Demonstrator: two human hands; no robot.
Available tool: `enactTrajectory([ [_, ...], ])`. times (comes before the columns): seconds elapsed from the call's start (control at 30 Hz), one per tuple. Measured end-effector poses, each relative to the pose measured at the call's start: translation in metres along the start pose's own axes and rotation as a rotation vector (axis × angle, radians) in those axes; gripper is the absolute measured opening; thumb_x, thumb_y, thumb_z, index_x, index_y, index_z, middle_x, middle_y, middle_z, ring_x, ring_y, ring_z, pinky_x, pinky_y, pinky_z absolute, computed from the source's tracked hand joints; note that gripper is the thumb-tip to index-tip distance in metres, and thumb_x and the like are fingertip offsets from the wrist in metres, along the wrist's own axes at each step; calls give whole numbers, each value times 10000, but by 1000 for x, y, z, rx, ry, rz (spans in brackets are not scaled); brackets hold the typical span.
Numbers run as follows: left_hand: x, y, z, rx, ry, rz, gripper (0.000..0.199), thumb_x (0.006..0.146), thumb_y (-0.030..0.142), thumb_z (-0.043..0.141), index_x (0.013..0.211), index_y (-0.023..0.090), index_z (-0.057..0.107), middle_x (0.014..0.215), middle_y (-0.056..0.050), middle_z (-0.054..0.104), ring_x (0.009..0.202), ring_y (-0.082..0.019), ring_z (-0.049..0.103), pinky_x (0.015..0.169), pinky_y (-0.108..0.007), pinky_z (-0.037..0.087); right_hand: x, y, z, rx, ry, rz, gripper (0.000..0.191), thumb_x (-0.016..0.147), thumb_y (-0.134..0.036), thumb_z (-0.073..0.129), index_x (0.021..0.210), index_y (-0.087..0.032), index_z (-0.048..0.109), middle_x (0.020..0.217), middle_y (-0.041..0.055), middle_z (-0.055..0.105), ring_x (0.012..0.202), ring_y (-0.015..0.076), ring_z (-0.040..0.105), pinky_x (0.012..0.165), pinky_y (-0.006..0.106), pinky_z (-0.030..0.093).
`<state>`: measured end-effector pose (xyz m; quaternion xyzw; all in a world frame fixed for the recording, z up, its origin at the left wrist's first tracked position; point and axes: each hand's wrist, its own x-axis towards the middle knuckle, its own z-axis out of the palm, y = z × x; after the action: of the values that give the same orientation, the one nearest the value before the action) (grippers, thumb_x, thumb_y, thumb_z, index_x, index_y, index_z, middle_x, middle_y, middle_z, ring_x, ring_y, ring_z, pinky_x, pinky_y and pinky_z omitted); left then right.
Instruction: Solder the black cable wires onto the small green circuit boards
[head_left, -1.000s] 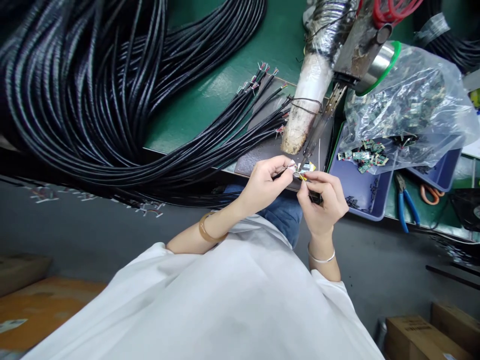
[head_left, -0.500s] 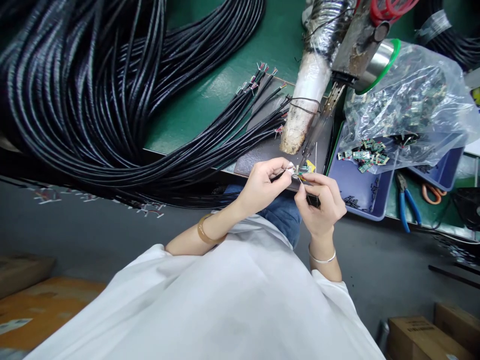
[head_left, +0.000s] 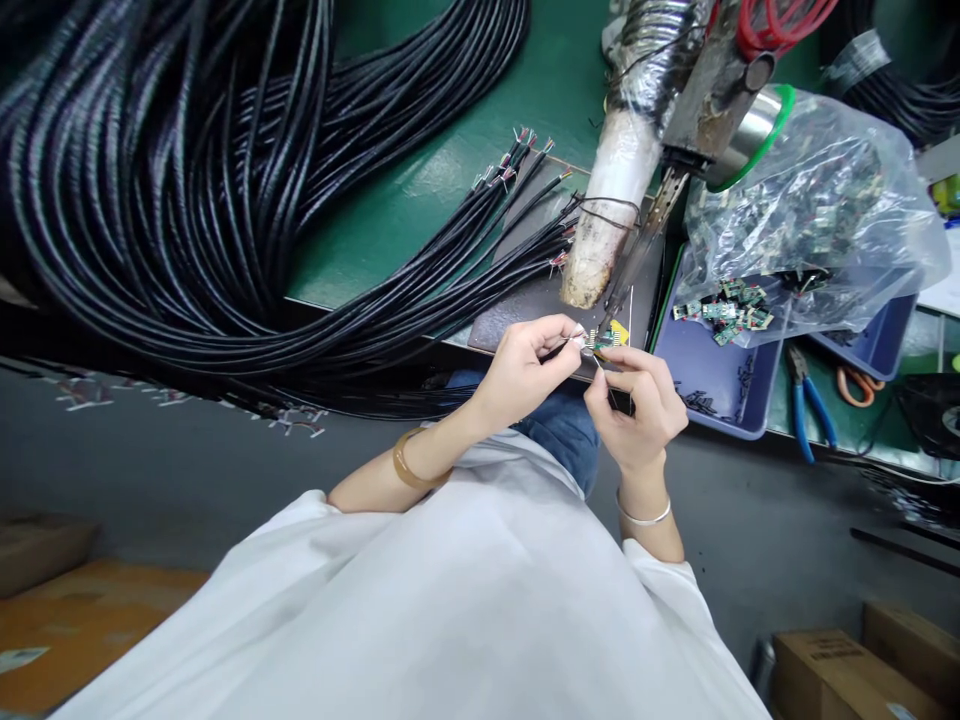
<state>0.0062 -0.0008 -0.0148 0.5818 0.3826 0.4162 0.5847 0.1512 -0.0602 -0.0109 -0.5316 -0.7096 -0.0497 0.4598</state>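
Note:
My left hand (head_left: 525,365) is closed, thumb and forefinger pinching a cable end with thin wires at the table's front edge. My right hand (head_left: 639,405) is closed too, its thumb and forefinger pinched on a thin wire (head_left: 598,362); its other fingertips lie close to a small green circuit board (head_left: 604,341). Right above the board is the tip of a soldering iron (head_left: 637,245), which hangs fixed in a holder. The wire ends between my fingers are too small to tell apart. A yellow patch (head_left: 619,332) shows behind the board.
A thick bundle of black cables (head_left: 247,200) covers the left, stripped ends on a dark plate (head_left: 517,305). A white duct (head_left: 619,170) and a solder spool (head_left: 757,135) stand over the work. Rightward are a blue tray (head_left: 720,385), bagged circuit boards (head_left: 817,210) and blue-handled pliers (head_left: 806,405).
My right hand has shifted very slightly left, its fingertips still at the wire and board. My left hand stays where it was. The view has turned a little.

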Motion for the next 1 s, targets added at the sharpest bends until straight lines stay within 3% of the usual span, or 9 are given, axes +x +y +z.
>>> enactTrajectory([
  [0.1, -2, -2, -1, 5, -1, -16, 174, 892, 252, 577, 749, 153, 576, 609, 48, 387, 540, -68, 336, 511, -201, 290, -2, 0, 0, 19, 8, 13, 226, 795, -39, 687, 873, -227, 590, 981, 41, 748, 865, 145, 724, 763, 276, 627],
  [0.37, -3, -2, 3, -62, -16, -38, 124, 882, 257, 580, 805, 159, 584, 616, 49, 410, 542, -68, 363, 527, -191, 315, 7, -4, -2, 135, 12, 207, 139, 848, -93, 678, 840, -228, 643, 930, 4, 722, 882, 155, 702, 797, 343, 614],
  [0.73, 1, 3, 1, -189, 0, -114, 138, 876, 256, 586, 788, 152, 562, 538, 84, 352, 473, -48, 274, 464, -186, 254, 4, -1, 1, 99, -23, 186, 148, 849, -87, 680, 831, -230, 647, 898, -4, 733, 845, 146, 711, 793, 323, 612],
  [1.0, 0, -5, 4, -109, 22, -65, 144, 901, 216, 565, 774, 163, 525, 589, 68, 389, 504, -49, 331, 483, -182, 276, -3, -2, 4, -21, -11, 39, 245, 806, -26, 698, 919, -237, 646, 932, 13, 764, 843, 134, 739, 802, 245, 606],
])
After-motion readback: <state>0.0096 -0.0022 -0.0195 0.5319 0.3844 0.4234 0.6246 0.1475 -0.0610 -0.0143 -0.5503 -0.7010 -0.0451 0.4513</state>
